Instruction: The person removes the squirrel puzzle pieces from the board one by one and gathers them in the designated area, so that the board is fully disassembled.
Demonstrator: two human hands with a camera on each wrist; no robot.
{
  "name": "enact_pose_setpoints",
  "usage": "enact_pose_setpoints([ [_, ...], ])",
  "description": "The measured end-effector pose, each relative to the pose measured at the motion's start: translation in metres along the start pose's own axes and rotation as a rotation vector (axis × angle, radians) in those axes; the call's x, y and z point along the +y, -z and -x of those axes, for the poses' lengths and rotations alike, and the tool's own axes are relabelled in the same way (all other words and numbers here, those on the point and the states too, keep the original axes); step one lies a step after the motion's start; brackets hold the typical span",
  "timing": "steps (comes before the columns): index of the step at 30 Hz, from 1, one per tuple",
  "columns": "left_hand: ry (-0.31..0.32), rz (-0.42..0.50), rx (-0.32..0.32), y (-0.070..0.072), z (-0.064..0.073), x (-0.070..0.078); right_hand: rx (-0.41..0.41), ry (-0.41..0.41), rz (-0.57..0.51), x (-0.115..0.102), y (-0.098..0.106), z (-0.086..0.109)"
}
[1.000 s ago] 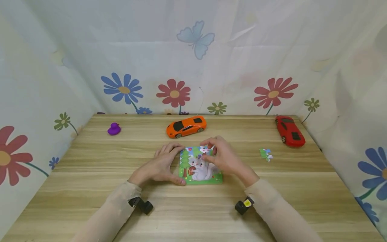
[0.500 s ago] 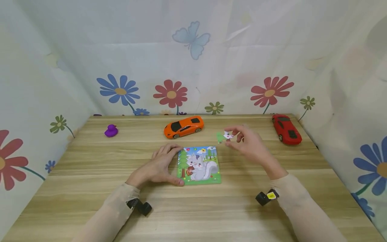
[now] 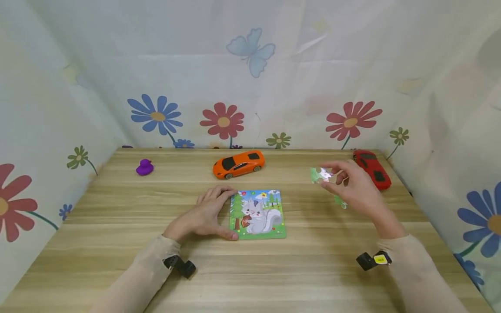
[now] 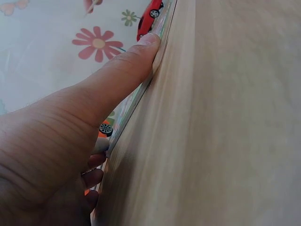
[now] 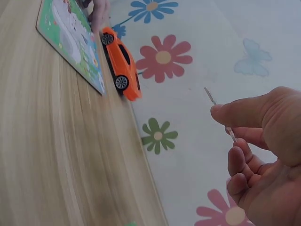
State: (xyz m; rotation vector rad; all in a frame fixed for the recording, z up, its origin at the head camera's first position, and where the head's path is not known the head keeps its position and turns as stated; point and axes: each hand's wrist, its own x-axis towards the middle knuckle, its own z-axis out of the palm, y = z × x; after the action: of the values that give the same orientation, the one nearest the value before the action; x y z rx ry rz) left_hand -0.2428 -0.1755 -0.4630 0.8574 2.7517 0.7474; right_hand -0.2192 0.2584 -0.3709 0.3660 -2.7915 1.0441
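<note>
A square jigsaw puzzle (image 3: 258, 213) with a picture of a grey squirrel lies on the table. My left hand (image 3: 205, 215) holds it by the left side, thumb on the near corner and fingers at the far corner. In the left wrist view the thumb (image 4: 127, 63) lies along the board's edge. Above the table to the right of the puzzle, my right hand (image 3: 354, 187) pinches a puzzle piece (image 3: 322, 174) printed with green and a white animal face. The right wrist view shows this piece (image 5: 210, 95) edge-on between thumb and fingers.
Another loose green puzzle piece (image 3: 339, 201) lies on the table, partly hidden by the right hand. Behind the puzzle stands an orange toy car (image 3: 238, 164). A red toy car (image 3: 373, 169) is at the back right, a purple rubber duck (image 3: 145, 167) at the back left.
My right hand has lifted the pinched piece away from above the puzzle and carried it right, over towards the loose piece and red car. The left hand stays at the puzzle's left side.
</note>
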Motion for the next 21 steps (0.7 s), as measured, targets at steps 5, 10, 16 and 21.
enact_pose_setpoints([
  [5,-0.002,0.006,-0.005,0.001,0.0,0.0,0.014,-0.004,0.009,0.015,0.009,0.011],
  [10,-0.003,0.01,-0.003,0.0,0.0,0.001,0.018,-0.008,-0.003,0.03,0.015,0.023],
  [16,0.002,0.011,-0.004,0.001,0.001,0.001,0.008,-0.006,-0.016,0.045,0.018,0.035],
  [21,0.004,0.009,-0.006,0.002,0.0,0.001,-0.019,-0.046,-0.028,0.058,0.018,0.043],
])
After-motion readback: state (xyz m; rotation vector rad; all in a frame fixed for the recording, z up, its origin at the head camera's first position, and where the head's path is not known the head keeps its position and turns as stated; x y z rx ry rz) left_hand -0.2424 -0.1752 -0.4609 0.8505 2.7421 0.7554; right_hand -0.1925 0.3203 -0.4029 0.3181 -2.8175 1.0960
